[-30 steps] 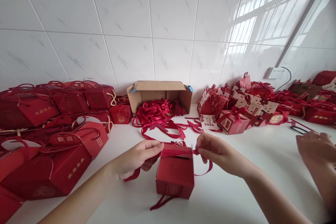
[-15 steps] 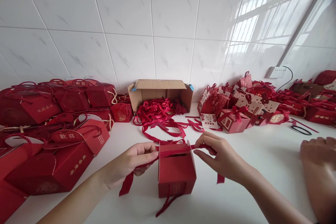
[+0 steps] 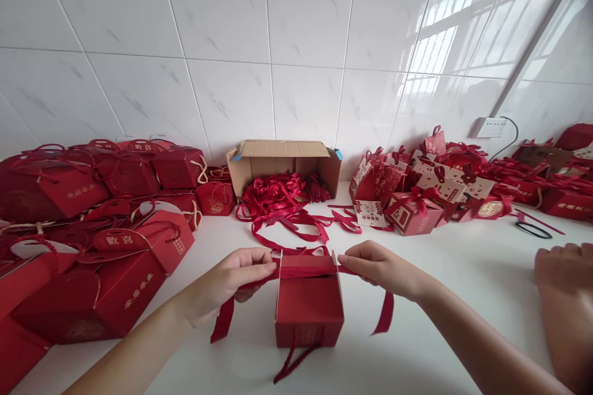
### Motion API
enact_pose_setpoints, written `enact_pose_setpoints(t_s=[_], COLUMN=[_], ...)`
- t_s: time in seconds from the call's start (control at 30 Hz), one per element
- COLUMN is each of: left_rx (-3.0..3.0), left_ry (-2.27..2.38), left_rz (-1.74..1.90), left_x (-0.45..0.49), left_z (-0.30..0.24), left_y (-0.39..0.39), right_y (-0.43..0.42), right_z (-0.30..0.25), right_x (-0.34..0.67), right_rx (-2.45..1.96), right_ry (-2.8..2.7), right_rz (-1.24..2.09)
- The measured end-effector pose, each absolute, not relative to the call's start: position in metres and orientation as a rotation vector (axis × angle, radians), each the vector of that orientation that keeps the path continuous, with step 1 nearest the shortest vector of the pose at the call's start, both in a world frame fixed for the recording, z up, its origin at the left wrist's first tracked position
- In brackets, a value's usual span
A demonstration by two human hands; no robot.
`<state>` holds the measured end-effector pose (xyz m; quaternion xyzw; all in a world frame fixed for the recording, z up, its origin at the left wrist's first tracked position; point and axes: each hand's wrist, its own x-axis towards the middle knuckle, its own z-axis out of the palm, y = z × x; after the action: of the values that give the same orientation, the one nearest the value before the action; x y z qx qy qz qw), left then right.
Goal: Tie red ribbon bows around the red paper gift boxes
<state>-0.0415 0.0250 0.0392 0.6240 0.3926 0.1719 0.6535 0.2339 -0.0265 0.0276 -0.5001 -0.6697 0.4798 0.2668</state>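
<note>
A small red gift box (image 3: 309, 305) stands on the white table in front of me, a dark red cord loop (image 3: 293, 365) hanging from its near face. Across its top, between two raised side flaps, runs a red ribbon (image 3: 308, 271). My left hand (image 3: 243, 274) is closed on the ribbon just left of the box, one tail dangling below the fingers. On the other side, my right hand (image 3: 382, 266) pinches the ribbon close to the right flap, and its loose end hangs down beneath the hand.
Behind the box, a cardboard carton (image 3: 283, 149) on its side spills red ribbons (image 3: 278, 191). Large red gift boxes (image 3: 125, 284) are stacked at left; smaller decorated boxes (image 3: 417, 216) crowd the right. A black ring (image 3: 534, 230) lies near another person's hand (image 3: 565, 284).
My right hand has shifted its grip on the ribbon, and more of the right tail hangs down. The box has moved slightly left. My left hand keeps its hold.
</note>
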Motion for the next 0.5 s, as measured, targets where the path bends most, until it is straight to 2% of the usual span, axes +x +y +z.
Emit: enact_pose_setpoints(t_s=[0.23, 0.5], left_rx=[1.387, 1.279], left_ry=[0.842, 0.82], left_rz=[0.369, 0.375], left_x=[-0.043, -0.038], left_z=[0.029, 0.007], left_y=[0.03, 0.029], right_y=[-0.02, -0.022], right_z=[0.012, 0.003], right_x=[0.24, 0.228], right_rx=[-1.2, -1.231], right_ry=[-1.655, -1.715], right_rz=[1.588, 1.39])
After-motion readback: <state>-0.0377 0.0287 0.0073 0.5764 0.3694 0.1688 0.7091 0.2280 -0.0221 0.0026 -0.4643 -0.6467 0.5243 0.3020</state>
